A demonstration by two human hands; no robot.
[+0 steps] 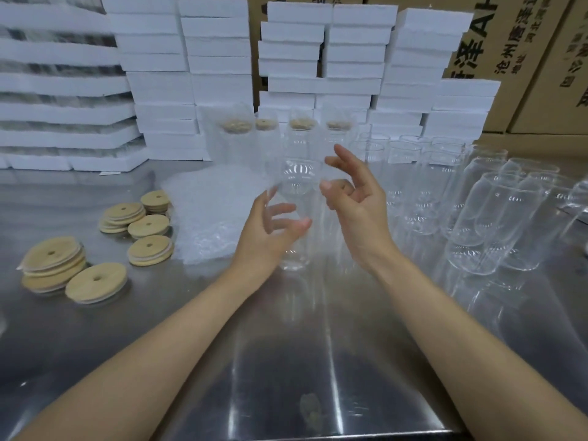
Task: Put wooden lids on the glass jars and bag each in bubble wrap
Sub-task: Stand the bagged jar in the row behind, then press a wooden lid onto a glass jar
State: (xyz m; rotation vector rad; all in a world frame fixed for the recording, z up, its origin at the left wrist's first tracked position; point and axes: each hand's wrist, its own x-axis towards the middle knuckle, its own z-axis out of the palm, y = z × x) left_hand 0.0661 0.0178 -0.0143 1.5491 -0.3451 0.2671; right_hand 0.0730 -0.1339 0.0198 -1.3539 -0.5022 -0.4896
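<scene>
A clear glass jar [297, 186] without a lid stands upright on the steel table [286, 361] between my hands. My left hand [270, 230] holds its lower part, thumb across the front and fingers blurred behind the glass. My right hand [353, 198] hovers at the jar's right side, fingers spread and relaxed, thumb close to the glass. Round wooden lids [95, 281] with a centre hole lie in low stacks at the left. A pile of bubble wrap bags [206, 218] lies just left of the jar.
Several lidded jars in bubble wrap [237, 132] stand behind the pile. Many bare glass jars [483, 218] crowd the table's right side. Stacked white foam boxes [219, 58] line the back, with cardboard cartons [525, 43] behind them at the right.
</scene>
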